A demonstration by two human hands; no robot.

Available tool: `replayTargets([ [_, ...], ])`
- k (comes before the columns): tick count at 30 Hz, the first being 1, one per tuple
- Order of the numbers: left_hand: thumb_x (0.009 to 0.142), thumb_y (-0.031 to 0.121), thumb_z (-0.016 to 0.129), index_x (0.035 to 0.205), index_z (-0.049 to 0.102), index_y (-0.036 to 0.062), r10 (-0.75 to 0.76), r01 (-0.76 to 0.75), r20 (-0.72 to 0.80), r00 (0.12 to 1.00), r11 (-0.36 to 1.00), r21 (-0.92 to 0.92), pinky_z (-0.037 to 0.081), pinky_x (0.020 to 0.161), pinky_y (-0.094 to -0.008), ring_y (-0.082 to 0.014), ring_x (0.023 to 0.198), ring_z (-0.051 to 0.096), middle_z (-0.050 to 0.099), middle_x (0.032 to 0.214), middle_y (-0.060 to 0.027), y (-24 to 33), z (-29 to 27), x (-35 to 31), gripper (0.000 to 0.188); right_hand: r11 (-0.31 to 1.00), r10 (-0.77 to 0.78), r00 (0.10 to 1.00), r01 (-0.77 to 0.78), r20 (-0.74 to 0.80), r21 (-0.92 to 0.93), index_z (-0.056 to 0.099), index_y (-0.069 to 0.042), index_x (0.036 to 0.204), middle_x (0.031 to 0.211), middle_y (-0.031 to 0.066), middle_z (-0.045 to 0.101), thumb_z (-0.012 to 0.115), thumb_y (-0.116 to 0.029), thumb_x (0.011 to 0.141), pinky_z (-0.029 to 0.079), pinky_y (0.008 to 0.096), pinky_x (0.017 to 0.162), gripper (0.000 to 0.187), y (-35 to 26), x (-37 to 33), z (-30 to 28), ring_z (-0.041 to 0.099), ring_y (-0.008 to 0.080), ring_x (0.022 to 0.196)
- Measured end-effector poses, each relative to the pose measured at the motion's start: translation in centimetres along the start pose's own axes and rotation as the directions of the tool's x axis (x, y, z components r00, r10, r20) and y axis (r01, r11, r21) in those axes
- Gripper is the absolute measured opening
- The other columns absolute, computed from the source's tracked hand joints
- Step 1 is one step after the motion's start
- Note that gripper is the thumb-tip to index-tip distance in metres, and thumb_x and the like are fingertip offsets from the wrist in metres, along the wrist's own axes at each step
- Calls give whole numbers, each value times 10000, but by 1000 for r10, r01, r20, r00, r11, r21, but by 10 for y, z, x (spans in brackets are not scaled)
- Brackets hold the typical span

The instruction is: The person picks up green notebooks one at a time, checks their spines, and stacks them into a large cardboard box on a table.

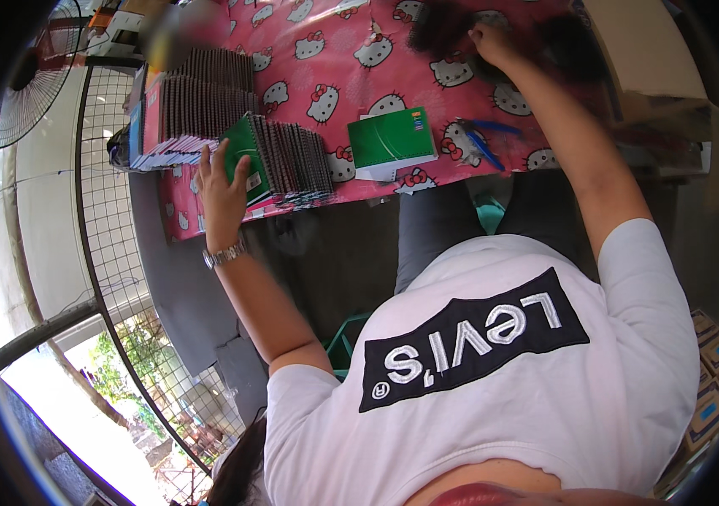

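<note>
Left hand (226, 187) has its fingers spread on the front green notebook (245, 164) of a spiral-bound row (296, 160) at the tabletop's (336, 74) near-left corner. Right hand (494, 46) is half curled beside something dark and blurry (440, 29) toward the far edge, can't tell if it's gripping. Bare pink mid-table leaves moving room. Near edge: one green-topped stack (391, 139), one pair of blue-handled pliers (485, 150). Row's too packed to count.
</note>
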State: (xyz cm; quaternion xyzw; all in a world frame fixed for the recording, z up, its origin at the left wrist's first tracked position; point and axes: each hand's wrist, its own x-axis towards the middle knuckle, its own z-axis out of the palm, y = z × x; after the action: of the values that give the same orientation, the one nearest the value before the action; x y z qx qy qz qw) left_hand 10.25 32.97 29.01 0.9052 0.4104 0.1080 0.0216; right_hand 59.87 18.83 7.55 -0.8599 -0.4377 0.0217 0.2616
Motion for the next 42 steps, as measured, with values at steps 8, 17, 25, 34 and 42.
replayTargets([
  [8, 1009, 272, 517, 1435, 469, 125, -197, 276, 198, 960, 774, -570, 369, 1078, -434, -391, 1366, 390, 353, 1519, -226, -11, 6, -17, 454, 802, 357, 930, -258, -86, 540, 618, -42, 1077, 969, 143, 683, 607, -223, 884, 541, 379, 718, 265, -9, 10, -21, 675, 244, 840],
  [17, 746, 121, 791, 1137, 650, 97, 493, -522, -172, 853, 819, -240, 475, 941, -400, -288, 1104, 587, 633, 1181, -88, 162, 49, -26, 416, 408, 40, 956, -280, 289, 869, 595, -63, 1229, 911, 24, 643, 525, -188, 934, 445, 213, 561, 328, -74, -108, -97, 523, 52, 629],
  [25, 782, 215, 753, 1055, 708, 126, 649, -624, 142, 747, 759, -184, 550, 743, -350, -235, 881, 665, 687, 964, -27, 157, 118, -8, 290, 543, 0, 915, -339, 403, 769, 585, -84, 1251, 906, -14, 597, 541, -207, 970, 403, 197, 548, 310, -76, -162, -84, 480, 37, 631],
  [34, 811, 211, 724, 1029, 726, 124, 707, -664, 208, 676, 706, -246, 548, 693, -370, -269, 791, 664, 679, 877, -58, 156, 110, 8, 234, 218, 7, 783, -608, 622, 763, 576, -12, 1210, 944, 48, 642, 518, -111, 952, 499, 233, 583, 282, -105, -207, -63, 610, 83, 719],
  [42, 838, 158, 689, 1019, 721, 98, 751, -722, 110, 651, 657, -217, 558, 685, -364, -272, 750, 668, 690, 847, -67, 158, 112, 2, 193, 80, 34, 770, -637, 637, 766, 587, -5, 1168, 959, 44, 664, 539, -105, 913, 454, 229, 611, 278, -118, -220, -55, 570, 65, 680],
])
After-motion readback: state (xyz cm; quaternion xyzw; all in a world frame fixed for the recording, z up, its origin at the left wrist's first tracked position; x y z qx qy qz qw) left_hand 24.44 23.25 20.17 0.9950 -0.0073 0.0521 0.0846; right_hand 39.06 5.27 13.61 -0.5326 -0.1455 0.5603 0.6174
